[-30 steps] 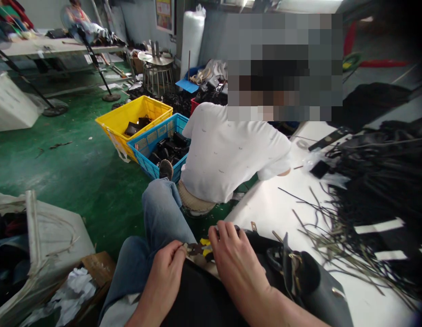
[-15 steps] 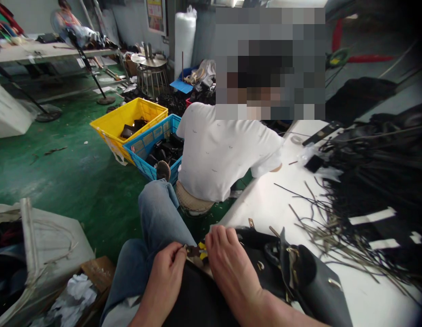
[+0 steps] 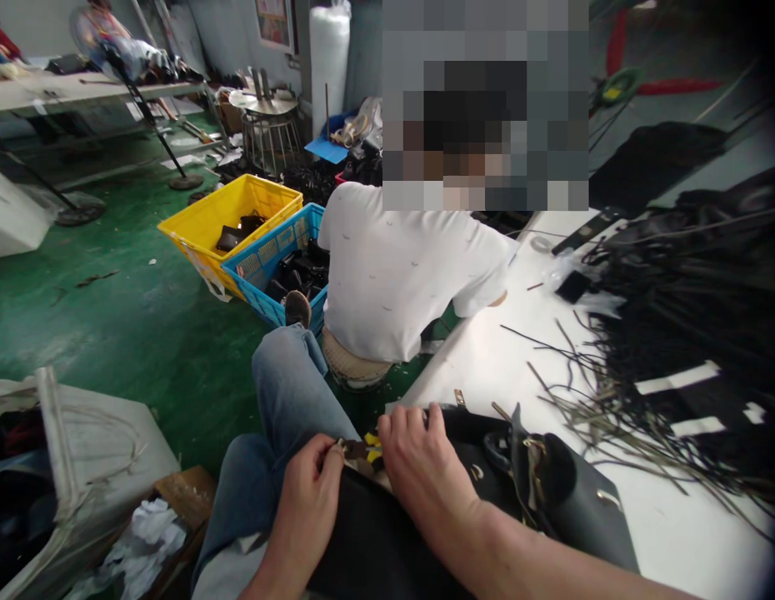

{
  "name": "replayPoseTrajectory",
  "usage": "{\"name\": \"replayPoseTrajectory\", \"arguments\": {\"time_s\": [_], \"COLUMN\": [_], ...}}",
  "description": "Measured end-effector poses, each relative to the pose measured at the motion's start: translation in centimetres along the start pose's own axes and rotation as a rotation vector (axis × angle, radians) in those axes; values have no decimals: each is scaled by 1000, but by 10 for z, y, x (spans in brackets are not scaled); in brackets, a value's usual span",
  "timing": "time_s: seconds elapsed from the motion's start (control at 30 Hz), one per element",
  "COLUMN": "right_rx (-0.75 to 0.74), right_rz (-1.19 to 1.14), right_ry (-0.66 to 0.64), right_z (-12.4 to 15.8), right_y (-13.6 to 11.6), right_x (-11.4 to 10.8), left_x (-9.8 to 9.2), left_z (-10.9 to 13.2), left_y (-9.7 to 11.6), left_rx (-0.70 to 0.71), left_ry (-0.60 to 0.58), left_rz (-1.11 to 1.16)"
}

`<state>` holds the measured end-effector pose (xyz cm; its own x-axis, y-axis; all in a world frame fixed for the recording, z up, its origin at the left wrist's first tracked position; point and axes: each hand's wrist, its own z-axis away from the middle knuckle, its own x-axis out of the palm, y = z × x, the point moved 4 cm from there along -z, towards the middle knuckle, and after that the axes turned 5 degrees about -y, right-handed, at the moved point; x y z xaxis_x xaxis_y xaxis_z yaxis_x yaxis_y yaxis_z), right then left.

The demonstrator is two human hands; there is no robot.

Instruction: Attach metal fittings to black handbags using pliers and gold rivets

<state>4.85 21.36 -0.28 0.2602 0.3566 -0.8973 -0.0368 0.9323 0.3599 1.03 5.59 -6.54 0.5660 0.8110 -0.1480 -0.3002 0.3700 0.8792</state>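
Head view, looking down at a close two-hand job: the black piece (image 3: 375,537) lies across the lap, between the forearms, its upper edge lifted up to the fingers. Left hand (image 3: 309,487) has thumb and index closed in a pinch right at that edge, by a tiny pale bit (image 3: 341,442) that's too small to make out. Right hand (image 3: 420,460) has its fingers curled down over a yellow-handled tool (image 3: 371,450), pliers by the look of it, with the dark head pointing at the left fingertips. Can't tell how far the tool is open, since the palm covers most of the handles.

My two cents: that left pinch does the real work, so hold it firm and tight to the edge, but tuck the thumb clear of the tool's nose. Squeeze slow and square, because a tilted bite could chew up the black surface. I'd also watch the right forearm, which passes close to the dark bag (image 3: 591,517) on the white table (image 3: 462,362); a bump there might jog your aim.
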Motion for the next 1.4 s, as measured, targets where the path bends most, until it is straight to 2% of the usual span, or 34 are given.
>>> {"name": "replayPoseTrajectory", "arguments": {"time_s": [0.1,0.27,0.37,0.67,0.8,0.9,1.03,1.17,1.23,1.27,1.4], "right_rx": [-29,-175,-230,-309,-400,-515,-615,-693,-712,-715,-766], "right_rz": [-45,-185,-305,-706,-877,-1045,-1246,-1301,-1253,-1192,-710], "right_ry": [-69,-83,-135,-291,-361,-505,-798,-942,-846,-729,-97], "right_z": [-2,-7,-11,-12,-18,-25,-32,-35,-39,-44,-67], "right_y": [1,9,16,18,17,14,5,-2,-2,1,14], "right_x": [3,10,21,51,58,64,73,73,67,62,37], "left_x": [-1,-5,-4,-8,-14,-17,-24,-34,-39,-42,-42], "left_z": [0,2,4,13,18,18,16,13,13,13,16], "left_y": [-4,-6,-5,-7,-9,-11,-10,-3,1,3,4], "left_rx": [-6,-6,-1,96,94,74,60,80,86,92,164], "left_ry": [7,6,3,-62,-125,-190,-258,-292,-307,-313,-344], "left_rz": [21,56,42,-76,-88,-76,-68,-99,-130,-151,-243]}}
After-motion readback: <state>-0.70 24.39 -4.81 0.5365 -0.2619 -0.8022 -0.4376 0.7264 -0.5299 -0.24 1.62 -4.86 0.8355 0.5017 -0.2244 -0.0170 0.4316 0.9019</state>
